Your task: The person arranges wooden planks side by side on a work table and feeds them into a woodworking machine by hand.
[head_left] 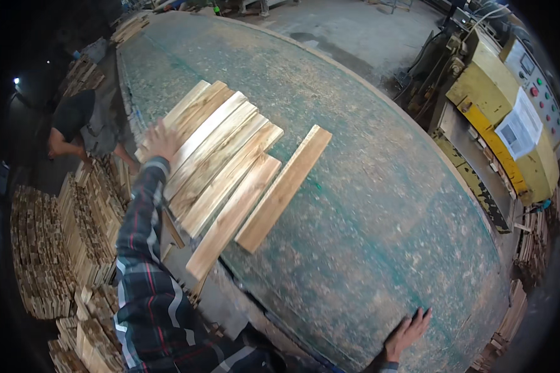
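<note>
Wooden planks [221, 155] lie side by side left of centre, and my left hand [160, 140] rests flat and open on their upper-left edge, gripping nothing. My right hand [407, 334], fingers spread, presses the green table [379, 205] at lower right. Stacked planks [62, 242] fill the left.

Left arm stretched far forward, plaid sleeve, left hand [160, 140] flat, fingers spread. Right hand [407, 334] low, palm down, fingers splayed.

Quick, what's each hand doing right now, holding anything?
Left hand: open, flat on the row of wooden boards, gripping nothing.
Right hand: open, fingers spread on the green table, holding nothing.
</note>
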